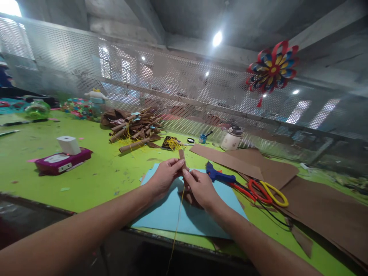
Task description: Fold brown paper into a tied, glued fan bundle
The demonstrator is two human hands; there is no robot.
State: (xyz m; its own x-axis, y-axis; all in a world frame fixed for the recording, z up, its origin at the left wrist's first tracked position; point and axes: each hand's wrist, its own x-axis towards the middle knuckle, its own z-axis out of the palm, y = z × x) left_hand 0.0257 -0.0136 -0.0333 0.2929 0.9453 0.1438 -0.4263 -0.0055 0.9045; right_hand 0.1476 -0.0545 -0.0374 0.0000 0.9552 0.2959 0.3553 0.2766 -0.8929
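Between my fingers is a narrow brown paper strip (181, 154), its top end sticking up. My left hand (166, 174) pinches it from the left. My right hand (200, 187) grips it lower down, fingers curled and partly hiding it. A thin yellow string (178, 218) hangs from the right hand's fingers past the table edge. Beneath both hands lies light blue paper (161, 214), with a brown scrap (192, 200) in the shadow. Just right of my right hand are a blue glue gun (220, 175) and scissors (267, 191) with red and yellow handles.
Brown paper sheets (324, 211) cover the right side of the green table (100, 191). A pile of brown paper rolls (132, 130) with yellow string stands behind. A purple power strip (63, 161) with a white charger (68, 145) is at left; a white bottle (231, 138) stands at the back.
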